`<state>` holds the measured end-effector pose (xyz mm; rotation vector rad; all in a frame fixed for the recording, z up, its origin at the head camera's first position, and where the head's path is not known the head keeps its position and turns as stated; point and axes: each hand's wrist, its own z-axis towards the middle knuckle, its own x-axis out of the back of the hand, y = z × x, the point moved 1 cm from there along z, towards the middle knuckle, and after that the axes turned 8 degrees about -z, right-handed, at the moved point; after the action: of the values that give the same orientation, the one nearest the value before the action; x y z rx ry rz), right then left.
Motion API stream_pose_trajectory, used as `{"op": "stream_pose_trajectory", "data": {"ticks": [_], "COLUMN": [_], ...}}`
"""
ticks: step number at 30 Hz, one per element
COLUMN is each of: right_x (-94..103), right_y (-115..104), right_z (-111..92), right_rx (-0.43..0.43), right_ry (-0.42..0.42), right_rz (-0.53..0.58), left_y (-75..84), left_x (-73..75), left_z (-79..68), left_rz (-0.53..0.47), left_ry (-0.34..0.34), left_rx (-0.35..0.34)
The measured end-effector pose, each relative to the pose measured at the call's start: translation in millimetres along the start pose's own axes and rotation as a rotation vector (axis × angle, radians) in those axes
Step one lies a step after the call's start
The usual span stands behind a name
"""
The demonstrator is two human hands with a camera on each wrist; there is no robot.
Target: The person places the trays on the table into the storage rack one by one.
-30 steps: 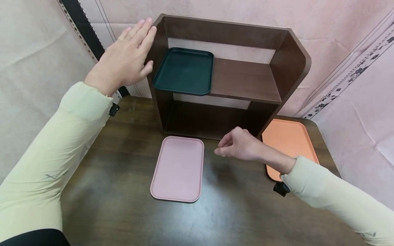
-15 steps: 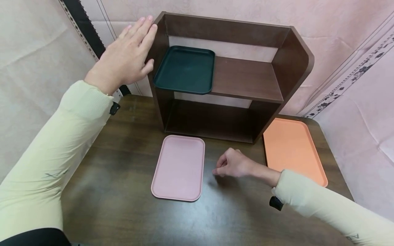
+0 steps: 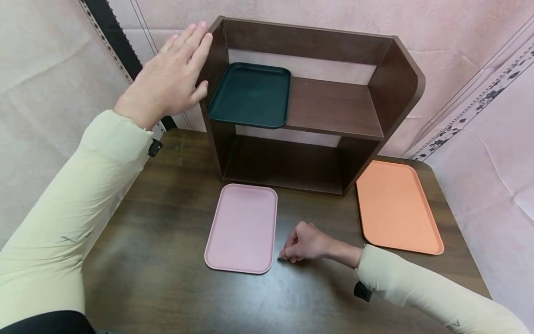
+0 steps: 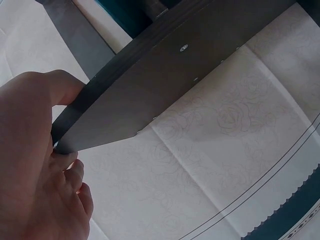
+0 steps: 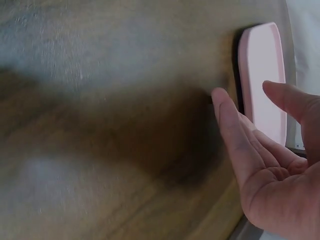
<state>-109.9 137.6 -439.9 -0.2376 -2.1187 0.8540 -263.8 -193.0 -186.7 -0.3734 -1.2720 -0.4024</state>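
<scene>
In the head view my left hand (image 3: 167, 74) lies with straight fingers along the left side panel of a dark brown two-tier shelf (image 3: 333, 104); the left wrist view shows the thumb (image 4: 67, 87) at the panel's edge. A dark green tray (image 3: 252, 95) sits on the upper tier at the left. My right hand (image 3: 306, 241) is low over the table, fingertips close beside the right edge of a pink tray (image 3: 242, 227). Its thumb and fingers stand apart with nothing between them in the right wrist view. The pink tray lies flat in front of the shelf.
An orange tray (image 3: 398, 206) lies on the table to the right of the shelf. The brown wooden table (image 3: 167, 260) has a rounded far right corner. Pale patterned cloth (image 3: 471, 28) hangs behind and at both sides.
My right hand has moved down and toward me, from near the shelf's front to beside the pink tray's lower right edge. My left hand and the trays have stayed put.
</scene>
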Motion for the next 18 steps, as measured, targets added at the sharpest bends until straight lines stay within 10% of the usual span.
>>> {"op": "stream_pose_trajectory", "data": {"ticks": [18], "right_x": [-38.1], "right_y": [-4.2], "right_z": [18.0], "right_rx": [-0.08], "right_ry": [-0.065], "right_rz": [0.207], "left_y": [-0.2], "left_x": [-1.1], "left_z": [0.4], "left_rz": [-0.007], "left_ry": [-0.004], "left_rx": [0.004]}}
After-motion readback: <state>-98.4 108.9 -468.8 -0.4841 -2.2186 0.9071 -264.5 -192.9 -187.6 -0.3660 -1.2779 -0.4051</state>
